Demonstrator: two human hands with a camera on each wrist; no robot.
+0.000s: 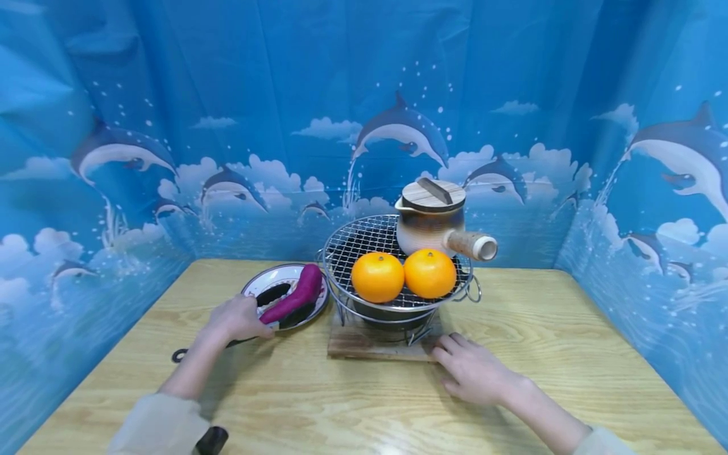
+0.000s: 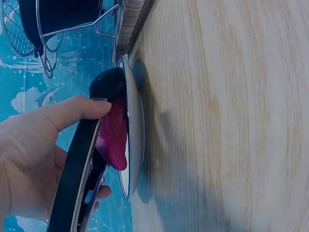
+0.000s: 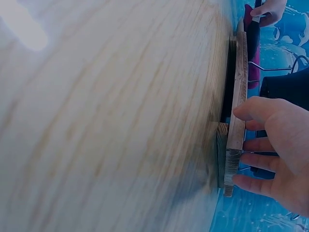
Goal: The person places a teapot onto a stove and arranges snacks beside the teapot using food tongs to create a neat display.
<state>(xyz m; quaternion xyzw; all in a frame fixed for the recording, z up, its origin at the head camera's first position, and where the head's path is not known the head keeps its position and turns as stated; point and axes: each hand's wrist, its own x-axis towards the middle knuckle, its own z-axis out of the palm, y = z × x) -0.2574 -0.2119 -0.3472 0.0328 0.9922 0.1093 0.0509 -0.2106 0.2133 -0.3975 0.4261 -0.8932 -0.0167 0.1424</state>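
Note:
My left hand (image 1: 234, 320) grips black tongs (image 2: 76, 166), thumb along one arm and fingers round the other. Their dark heads lie about a purple sweet potato (image 1: 305, 292) on a white plate (image 2: 136, 130) with a dark rim; whether they clamp it I cannot tell. At the front right corner of the wooden board (image 1: 364, 347), my right hand (image 1: 474, 373) rests with fingers loosely bent. In the right wrist view the fingertips (image 3: 244, 111) touch the board's edge without gripping it.
On the board stands a dark stove (image 1: 392, 316) topped by a round wire grill (image 1: 364, 237). Two oranges (image 1: 378, 278) and a lidded clay pot (image 1: 428, 227) with a side handle sit on the grill. A blue dolphin-print curtain (image 1: 318, 82) surrounds the wooden table (image 1: 318, 404).

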